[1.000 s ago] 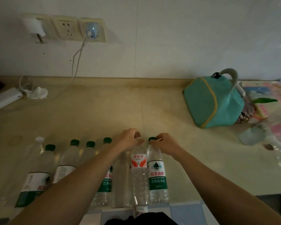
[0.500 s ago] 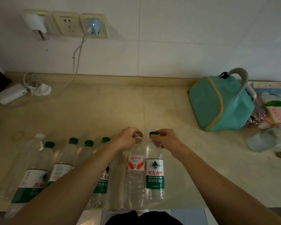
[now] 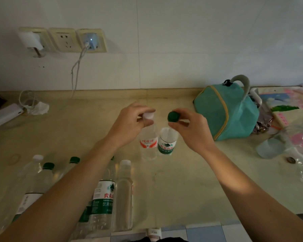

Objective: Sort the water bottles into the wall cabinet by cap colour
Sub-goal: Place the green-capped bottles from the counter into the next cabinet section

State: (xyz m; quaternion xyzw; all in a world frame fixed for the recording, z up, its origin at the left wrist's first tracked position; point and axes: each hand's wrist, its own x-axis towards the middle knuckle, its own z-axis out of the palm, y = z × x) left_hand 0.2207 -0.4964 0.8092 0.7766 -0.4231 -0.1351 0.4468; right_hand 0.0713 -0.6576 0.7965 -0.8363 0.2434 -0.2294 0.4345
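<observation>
My left hand [image 3: 129, 124] pinches the white cap of a clear bottle with a red and white label [image 3: 148, 143]. My right hand [image 3: 192, 131] grips the green cap [image 3: 173, 117] of a bottle with a green label [image 3: 166, 144]. Both bottles hang side by side above the beige counter [image 3: 182, 180]. Several more bottles line the counter's front left: a white-capped one [image 3: 38, 158], green-capped ones [image 3: 48, 166] [image 3: 74, 160], a green-labelled one [image 3: 103, 199] and a white-capped one [image 3: 124, 189]. My left forearm hides part of that row. No wall cabinet is in view.
A teal bag [image 3: 226, 112] sits at the back right, with plastic bags and printed packets [image 3: 287, 116] beyond it. Wall sockets [image 3: 63, 40] with a charger cable hang over the back left, above a white power bank [image 3: 5, 114] and a crumpled tissue [image 3: 39, 108].
Both hands have lifted their two bottles by the caps, up and away from the row. The view has tilted up toward the wall.
</observation>
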